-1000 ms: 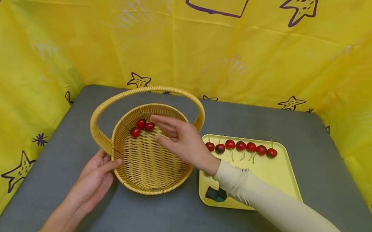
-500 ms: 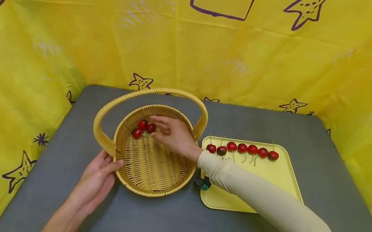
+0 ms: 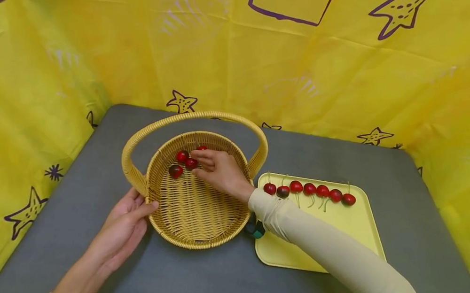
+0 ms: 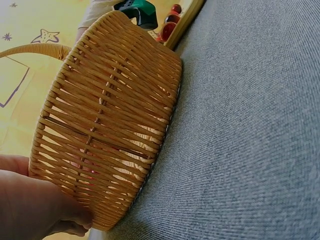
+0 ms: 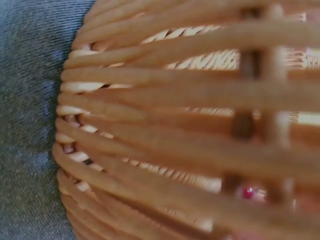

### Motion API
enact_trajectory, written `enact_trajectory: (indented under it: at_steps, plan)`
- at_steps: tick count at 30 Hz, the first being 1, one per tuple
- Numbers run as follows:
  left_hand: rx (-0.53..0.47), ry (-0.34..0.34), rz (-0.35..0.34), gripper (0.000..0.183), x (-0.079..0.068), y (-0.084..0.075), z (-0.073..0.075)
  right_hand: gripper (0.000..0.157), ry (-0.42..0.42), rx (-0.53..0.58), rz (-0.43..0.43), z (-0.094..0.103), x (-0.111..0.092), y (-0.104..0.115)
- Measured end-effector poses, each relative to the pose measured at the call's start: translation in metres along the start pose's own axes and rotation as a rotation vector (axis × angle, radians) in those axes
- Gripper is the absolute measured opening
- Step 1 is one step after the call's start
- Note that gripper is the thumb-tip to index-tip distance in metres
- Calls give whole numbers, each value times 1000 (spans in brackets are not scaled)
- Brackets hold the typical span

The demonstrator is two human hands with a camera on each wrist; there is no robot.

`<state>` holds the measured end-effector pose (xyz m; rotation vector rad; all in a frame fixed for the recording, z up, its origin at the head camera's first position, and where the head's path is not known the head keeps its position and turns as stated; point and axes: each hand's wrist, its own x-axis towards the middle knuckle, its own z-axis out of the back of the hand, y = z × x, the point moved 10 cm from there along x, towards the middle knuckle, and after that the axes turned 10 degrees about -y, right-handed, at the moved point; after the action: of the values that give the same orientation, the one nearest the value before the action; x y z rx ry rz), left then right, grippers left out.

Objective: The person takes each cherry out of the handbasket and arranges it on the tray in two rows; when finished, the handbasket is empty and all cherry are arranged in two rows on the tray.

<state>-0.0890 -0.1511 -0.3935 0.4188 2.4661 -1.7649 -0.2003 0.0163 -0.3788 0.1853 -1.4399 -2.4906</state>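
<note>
1. A round wicker basket (image 3: 194, 211) stands upright near the centre of the frame, on a grey surface (image 3: 180, 288). Its tall handle (image 3: 191, 115) arches across the upper centre.
2. At least four cherries (image 3: 175, 171), red with dark patches, lie close together inside, toward the basket's upper part in the frame. One is partly hidden behind fingers.
3. At right of centre is a yellow tray (image 3: 345, 228), just beside the basket, presumably so the fruit is within easy reach. Along its upper edge sit seven cherries (image 3: 309, 189) in a row, stems showing, an arrangement that probably makes each simple to take singly.
4. The left hand (image 3: 123, 223), left of centre, has its grip closed on the basket's left rim, thumb over the edge and fingers outside, likely to steady it. The forearm slants up from the lower left.
5. The right hand (image 3: 222, 169) hangs over the basket, forearm angled in from the lower right. Its grip is loose, thumb and fingers apart, seemingly holding nothing; whether the fingertips touch the nearest cherry, I cannot tell.
</note>
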Motion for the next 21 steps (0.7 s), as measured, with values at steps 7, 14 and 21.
enact_trajectory:
  at_steps: [7,14,21]
  plan:
    - [8,0,7,81,0,1,0,45,-2,-13,23,-2,0,2]
    - [12,-11,21,81,-2,3,0,34,-22,11,28,-1,-3,1]
    - [-2,-11,5,80,0,0,-2,44,0,-82,57,-4,2,3]
